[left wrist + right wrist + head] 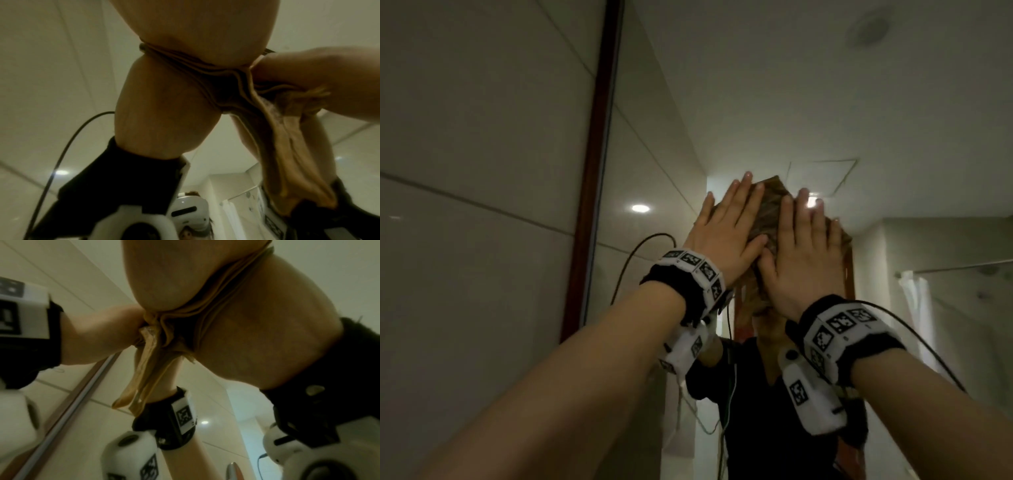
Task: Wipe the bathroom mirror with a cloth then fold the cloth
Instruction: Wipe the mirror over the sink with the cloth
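A tan-brown cloth (pixel 770 209) lies flat against the bathroom mirror (pixel 756 102), high up. My left hand (pixel 722 226) presses on its left part with straight, spread fingers. My right hand (pixel 804 253) presses flat on its right part, thumb near the left thumb. In the left wrist view the left palm (pixel 195 24) squeezes the cloth (pixel 287 146) to the glass, and a loose fold hangs down. The right wrist view shows the right palm (pixel 174 272) on the cloth (pixel 144 366), with the left hand (pixel 98 331) beside it.
A dark red-brown mirror frame (pixel 599 171) runs up the left, with a tiled wall (pixel 465 171) beyond it. The glass reflects a person in black, the ceiling and a white shower curtain (pixel 914 308). Black cables (pixel 633 257) trail from both wrist units.
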The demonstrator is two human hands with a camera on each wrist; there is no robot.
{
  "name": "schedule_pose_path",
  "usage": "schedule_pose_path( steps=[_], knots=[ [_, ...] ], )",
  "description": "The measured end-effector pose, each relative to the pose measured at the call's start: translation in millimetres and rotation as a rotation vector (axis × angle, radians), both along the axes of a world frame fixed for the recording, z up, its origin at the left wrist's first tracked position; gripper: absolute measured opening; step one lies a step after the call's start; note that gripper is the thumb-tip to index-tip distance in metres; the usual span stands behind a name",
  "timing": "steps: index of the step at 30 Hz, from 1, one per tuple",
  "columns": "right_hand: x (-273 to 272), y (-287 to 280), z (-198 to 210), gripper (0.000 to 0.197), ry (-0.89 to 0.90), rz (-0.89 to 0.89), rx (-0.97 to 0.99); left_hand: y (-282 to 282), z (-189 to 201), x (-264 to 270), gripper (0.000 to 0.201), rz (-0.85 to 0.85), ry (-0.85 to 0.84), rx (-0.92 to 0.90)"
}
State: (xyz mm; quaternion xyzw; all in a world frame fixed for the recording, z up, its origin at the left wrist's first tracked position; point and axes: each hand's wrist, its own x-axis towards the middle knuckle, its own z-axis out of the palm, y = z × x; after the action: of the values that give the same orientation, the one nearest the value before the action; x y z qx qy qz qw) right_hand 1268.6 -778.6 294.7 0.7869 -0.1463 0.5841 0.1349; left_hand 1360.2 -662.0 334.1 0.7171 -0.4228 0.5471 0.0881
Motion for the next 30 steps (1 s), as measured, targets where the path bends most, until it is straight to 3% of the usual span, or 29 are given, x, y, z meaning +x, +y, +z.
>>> schedule_pose_path(
  steps=[7, 14, 20, 24, 30],
  knots=[
    [74.9, 98.9, 24.7, 0.068, 0.072, 0.093, -0.050, 89.1, 6.1, 67.3, 0.071, 0.116, 0.209, -0.159],
    [113.2, 142.0, 41.3, 0.065, 0.077, 0.157, -0.084, 116.1, 14.7, 98.4, 0.065, 0.013, 0.390, -0.328],
    [102.6, 126.1, 41.7, 0.061, 0.117, 0.222, -0.160, 110.3, 12.2, 104.7, 0.071, 0.074, 0.303, -0.392],
    [84.9, 103.4, 39.2, 0.063, 0.084, 0.247, -0.160, 98.4, 14.5, 82.7, 0.073, 0.121, 0.276, -0.325],
    [29.9, 28.4, 44.9, 0.064, -0.002, 0.185, -0.129, 22.8, 28.0, 21.5, 0.072, 0.101, 0.203, -0.282]
  ],
)
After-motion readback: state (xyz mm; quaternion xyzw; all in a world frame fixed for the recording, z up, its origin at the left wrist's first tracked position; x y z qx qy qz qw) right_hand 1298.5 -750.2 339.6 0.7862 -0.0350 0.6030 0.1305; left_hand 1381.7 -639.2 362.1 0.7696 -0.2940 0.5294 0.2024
